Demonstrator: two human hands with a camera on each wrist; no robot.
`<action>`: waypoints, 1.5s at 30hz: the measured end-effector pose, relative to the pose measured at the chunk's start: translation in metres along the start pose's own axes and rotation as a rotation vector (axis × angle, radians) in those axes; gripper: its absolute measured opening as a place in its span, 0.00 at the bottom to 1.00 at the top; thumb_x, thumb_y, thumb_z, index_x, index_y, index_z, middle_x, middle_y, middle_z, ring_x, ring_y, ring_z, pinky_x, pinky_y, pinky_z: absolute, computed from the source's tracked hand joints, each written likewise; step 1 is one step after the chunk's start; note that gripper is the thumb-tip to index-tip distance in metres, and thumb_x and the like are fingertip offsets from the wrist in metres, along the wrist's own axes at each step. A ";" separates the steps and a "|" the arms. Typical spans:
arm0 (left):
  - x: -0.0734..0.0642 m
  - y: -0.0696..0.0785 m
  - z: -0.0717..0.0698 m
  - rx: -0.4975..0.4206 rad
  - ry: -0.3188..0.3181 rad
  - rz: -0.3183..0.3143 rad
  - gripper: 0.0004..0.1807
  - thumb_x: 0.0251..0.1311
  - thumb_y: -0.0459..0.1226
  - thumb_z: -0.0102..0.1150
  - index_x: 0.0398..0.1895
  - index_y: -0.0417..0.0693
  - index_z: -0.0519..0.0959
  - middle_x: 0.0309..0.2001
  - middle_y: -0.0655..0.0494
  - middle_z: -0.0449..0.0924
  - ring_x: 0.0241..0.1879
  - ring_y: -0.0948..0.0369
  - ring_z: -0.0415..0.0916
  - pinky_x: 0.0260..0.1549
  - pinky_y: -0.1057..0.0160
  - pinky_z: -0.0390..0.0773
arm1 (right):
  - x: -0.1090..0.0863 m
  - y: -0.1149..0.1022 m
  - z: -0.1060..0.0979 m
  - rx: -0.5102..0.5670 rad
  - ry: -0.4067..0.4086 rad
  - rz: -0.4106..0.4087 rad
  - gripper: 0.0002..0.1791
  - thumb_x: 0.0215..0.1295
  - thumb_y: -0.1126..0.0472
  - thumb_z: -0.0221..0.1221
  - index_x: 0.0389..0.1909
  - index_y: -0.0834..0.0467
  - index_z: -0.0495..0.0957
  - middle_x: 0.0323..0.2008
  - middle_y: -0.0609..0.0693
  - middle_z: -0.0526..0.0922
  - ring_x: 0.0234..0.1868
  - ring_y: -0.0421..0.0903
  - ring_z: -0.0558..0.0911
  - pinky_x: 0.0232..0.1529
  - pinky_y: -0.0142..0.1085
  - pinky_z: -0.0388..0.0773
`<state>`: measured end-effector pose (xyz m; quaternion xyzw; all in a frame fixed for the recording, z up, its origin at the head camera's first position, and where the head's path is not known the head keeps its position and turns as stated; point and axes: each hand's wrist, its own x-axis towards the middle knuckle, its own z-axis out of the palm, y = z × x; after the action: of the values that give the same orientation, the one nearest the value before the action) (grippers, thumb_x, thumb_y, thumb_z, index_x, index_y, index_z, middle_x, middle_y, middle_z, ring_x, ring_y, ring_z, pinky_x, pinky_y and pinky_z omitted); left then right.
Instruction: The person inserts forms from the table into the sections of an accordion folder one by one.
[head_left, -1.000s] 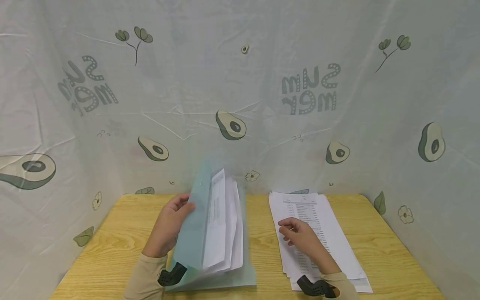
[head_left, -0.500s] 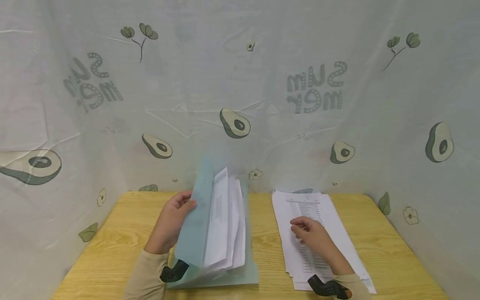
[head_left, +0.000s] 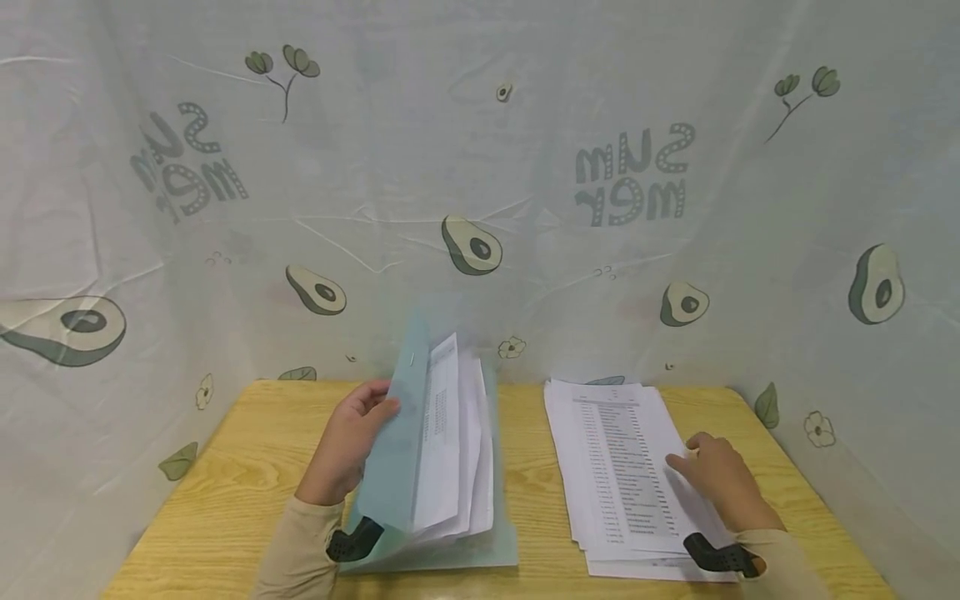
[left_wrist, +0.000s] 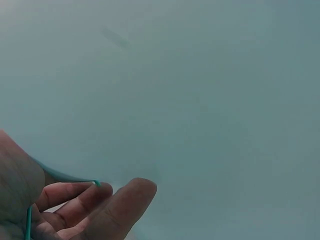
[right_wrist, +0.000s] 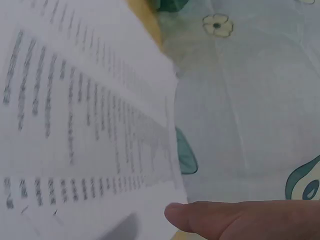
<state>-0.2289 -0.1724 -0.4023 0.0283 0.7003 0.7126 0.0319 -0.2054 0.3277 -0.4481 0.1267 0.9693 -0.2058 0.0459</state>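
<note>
A blue-green translucent folder (head_left: 390, 467) stands partly opened on the table, its front cover raised and tilted. My left hand (head_left: 348, 437) pinches that cover's left edge between thumb and fingers; the left wrist view shows the thumb (left_wrist: 127, 205) against the plastic. White printed sheets (head_left: 442, 442) lean inside the folder. To the right lies a stack of printed papers (head_left: 618, 475), slightly fanned. My right hand (head_left: 720, 479) is at the stack's right edge, fingers loosely bent, thumb reaching over the sheets. Whether it touches them is unclear. One finger (right_wrist: 215, 217) shows by the paper's edge in the right wrist view.
A light wooden table (head_left: 225, 450) carries everything. Bare wood runs between folder and stack. A pale curtain (head_left: 360, 167) printed with avocados and mirrored lettering hangs behind and along both sides. Each wrist wears a black camera mount (head_left: 355, 540).
My right hand has moved right, from over the middle of the stack to its right edge, uncovering the printed list. The left hand still holds the folder's cover, nearly unmoved.
</note>
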 end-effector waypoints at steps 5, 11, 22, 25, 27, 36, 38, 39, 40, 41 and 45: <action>0.000 0.001 0.002 0.010 0.000 0.016 0.17 0.76 0.35 0.55 0.64 0.40 0.75 0.55 0.42 0.77 0.45 0.55 0.81 0.39 0.53 0.85 | 0.000 0.010 0.005 -0.012 -0.080 0.090 0.37 0.66 0.48 0.64 0.51 0.81 0.68 0.42 0.74 0.75 0.41 0.63 0.76 0.42 0.54 0.75; 0.000 0.003 0.003 0.016 -0.001 0.014 0.17 0.76 0.35 0.55 0.63 0.40 0.75 0.54 0.43 0.78 0.44 0.56 0.81 0.38 0.55 0.84 | 0.001 0.011 0.015 -0.010 -0.087 0.087 0.42 0.64 0.46 0.66 0.54 0.84 0.67 0.43 0.74 0.74 0.41 0.63 0.76 0.42 0.56 0.75; 0.000 0.002 0.006 0.051 0.002 0.016 0.16 0.76 0.36 0.55 0.62 0.40 0.76 0.53 0.43 0.78 0.44 0.56 0.79 0.39 0.56 0.83 | 0.004 0.007 0.026 0.139 -0.104 0.101 0.36 0.61 0.48 0.70 0.48 0.76 0.67 0.38 0.64 0.76 0.39 0.57 0.75 0.39 0.47 0.72; 0.000 0.000 0.006 0.065 0.006 0.013 0.16 0.75 0.36 0.56 0.61 0.40 0.77 0.53 0.43 0.78 0.44 0.55 0.79 0.39 0.56 0.83 | 0.005 0.005 0.030 0.133 -0.098 0.088 0.36 0.61 0.47 0.70 0.47 0.75 0.67 0.37 0.63 0.75 0.38 0.57 0.75 0.38 0.46 0.72; 0.000 -0.001 0.006 0.069 0.009 0.008 0.16 0.75 0.36 0.56 0.61 0.41 0.77 0.53 0.44 0.78 0.44 0.54 0.79 0.39 0.55 0.83 | 0.006 0.004 0.032 0.124 -0.090 0.078 0.35 0.61 0.47 0.70 0.47 0.75 0.68 0.37 0.63 0.76 0.38 0.56 0.75 0.38 0.46 0.72; -0.001 0.000 0.006 0.068 0.012 0.007 0.16 0.75 0.36 0.56 0.62 0.41 0.77 0.54 0.43 0.78 0.45 0.55 0.80 0.39 0.55 0.84 | 0.005 -0.002 0.033 0.152 -0.079 0.078 0.30 0.64 0.53 0.67 0.49 0.74 0.67 0.39 0.65 0.76 0.40 0.57 0.75 0.39 0.46 0.72; -0.002 0.002 0.006 0.070 0.011 0.008 0.17 0.75 0.36 0.57 0.62 0.41 0.76 0.54 0.43 0.77 0.45 0.55 0.80 0.40 0.55 0.84 | 0.004 -0.002 0.033 0.167 -0.062 0.065 0.27 0.65 0.58 0.66 0.51 0.75 0.67 0.41 0.67 0.77 0.41 0.58 0.76 0.40 0.47 0.74; -0.002 0.003 0.006 0.071 0.010 0.008 0.17 0.75 0.37 0.57 0.62 0.41 0.76 0.54 0.42 0.77 0.45 0.55 0.80 0.40 0.55 0.84 | 0.003 -0.002 0.033 0.173 -0.052 0.054 0.26 0.65 0.59 0.65 0.52 0.75 0.67 0.42 0.68 0.77 0.41 0.59 0.76 0.40 0.48 0.74; -0.002 0.003 0.006 0.070 0.008 0.009 0.17 0.75 0.37 0.56 0.62 0.40 0.76 0.55 0.42 0.77 0.45 0.55 0.79 0.40 0.55 0.84 | 0.003 -0.002 0.033 0.178 -0.042 0.043 0.25 0.66 0.61 0.64 0.53 0.76 0.67 0.43 0.70 0.77 0.41 0.59 0.77 0.41 0.48 0.75; -0.003 0.004 0.006 0.070 0.006 0.010 0.17 0.75 0.37 0.56 0.63 0.40 0.76 0.55 0.42 0.77 0.45 0.55 0.79 0.40 0.55 0.84 | 0.002 -0.002 0.033 0.180 -0.032 0.028 0.25 0.66 0.62 0.63 0.53 0.76 0.67 0.44 0.71 0.77 0.42 0.59 0.77 0.42 0.49 0.76; -0.002 0.004 0.006 0.072 0.004 0.010 0.17 0.75 0.36 0.56 0.62 0.40 0.76 0.54 0.42 0.77 0.45 0.55 0.80 0.40 0.55 0.84 | 0.000 -0.001 0.033 0.198 -0.010 -0.013 0.24 0.66 0.65 0.61 0.55 0.77 0.67 0.45 0.72 0.78 0.42 0.60 0.79 0.43 0.52 0.77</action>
<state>-0.2260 -0.1669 -0.3984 0.0313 0.7256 0.6870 0.0260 -0.2044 0.3138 -0.4780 0.1232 0.9448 -0.3015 0.0364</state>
